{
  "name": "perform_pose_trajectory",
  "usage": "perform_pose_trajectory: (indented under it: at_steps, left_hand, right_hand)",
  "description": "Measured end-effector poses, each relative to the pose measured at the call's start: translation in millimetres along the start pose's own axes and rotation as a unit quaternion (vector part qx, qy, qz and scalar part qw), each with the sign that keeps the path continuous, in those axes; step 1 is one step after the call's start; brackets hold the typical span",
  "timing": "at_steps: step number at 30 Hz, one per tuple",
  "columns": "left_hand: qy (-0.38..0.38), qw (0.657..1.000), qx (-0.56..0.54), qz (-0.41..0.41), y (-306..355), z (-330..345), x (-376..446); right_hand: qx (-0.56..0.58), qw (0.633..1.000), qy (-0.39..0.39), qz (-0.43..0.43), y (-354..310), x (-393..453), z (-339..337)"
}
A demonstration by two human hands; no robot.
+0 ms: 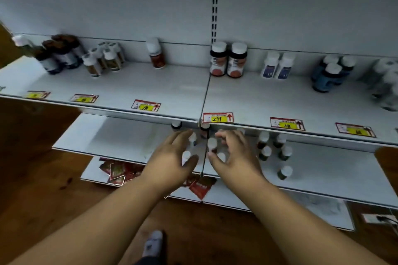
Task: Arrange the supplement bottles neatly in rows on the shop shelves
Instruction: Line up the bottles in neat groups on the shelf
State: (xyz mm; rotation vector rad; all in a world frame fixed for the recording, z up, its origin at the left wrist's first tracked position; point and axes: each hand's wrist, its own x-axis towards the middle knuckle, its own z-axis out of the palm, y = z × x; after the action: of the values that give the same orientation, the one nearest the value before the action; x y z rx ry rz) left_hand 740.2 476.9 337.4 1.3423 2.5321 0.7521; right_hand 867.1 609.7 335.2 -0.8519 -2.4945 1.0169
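Note:
Both my hands reach onto the middle shelf (120, 142), on either side of a small cluster of white-capped bottles (212, 143) at the shelf joint. My left hand (172, 157) lies with spread fingers against the cluster's left side, beside a capped bottle (186, 156). My right hand (234, 155) cups the cluster's right side with loosely curved fingers; I cannot tell if it grips a bottle. More small dark bottles with white caps (273, 148) stand scattered to the right on the same shelf, one (284, 172) alone near the front edge.
The upper shelf (172, 90) carries groups of bottles: dark ones (58, 54) far left, two large ones (228, 61) mid, white (276, 65) and blue ones (331, 73) right. Yellow price tags (217, 118) line its edge. Red packets (117, 171) lie on the bottom shelf. Wooden floor below.

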Motion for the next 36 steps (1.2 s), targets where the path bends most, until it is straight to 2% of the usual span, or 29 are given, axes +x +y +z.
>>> perform_pose_trajectory:
  at_steps: [5, 10, 12, 17, 21, 23, 26, 29, 32, 36]
  left_hand:
    - [0.002, 1.0, -0.014, -0.01, -72, -28, -28]
    - [-0.024, 0.999, 0.004, 0.023, -170, -54, -29]
    - [-0.042, 0.999, 0.014, 0.026, -203, -49, -16]
    - [-0.056, 0.998, -0.036, -0.024, -266, 4, 27]
    - [-0.018, 0.988, -0.118, -0.098, -310, 71, 59]
    - [-0.009, 0.979, -0.158, -0.13, -328, 107, 69]
    - [-0.009, 0.973, -0.176, -0.147, -350, 141, 78]
    - [0.002, 0.974, -0.17, -0.149, -372, 170, 96]
    - [0.018, 0.977, -0.164, -0.136, -387, 192, 114]
    - [0.025, 0.979, -0.159, -0.126, -396, 206, 122]
  right_hand:
    - [0.0, 1.0, -0.006, 0.013, -39, -16, 54]
    - [0.04, 0.991, -0.027, 0.122, -79, -13, 155]
    - [0.052, 0.988, -0.019, 0.141, -80, -4, 196]
    - [0.11, 0.964, -0.001, 0.241, -35, 34, 285]
    - [0.165, 0.929, -0.01, 0.331, 29, 85, 359]
    - [0.202, 0.915, -0.003, 0.349, 65, 113, 395]
    - [0.207, 0.909, 0.044, 0.359, 103, 152, 436]
    - [0.217, 0.899, 0.142, 0.353, 130, 187, 458]
    - [0.204, 0.899, 0.23, 0.311, 151, 215, 476]
    - [0.213, 0.884, 0.263, 0.323, 158, 239, 488]
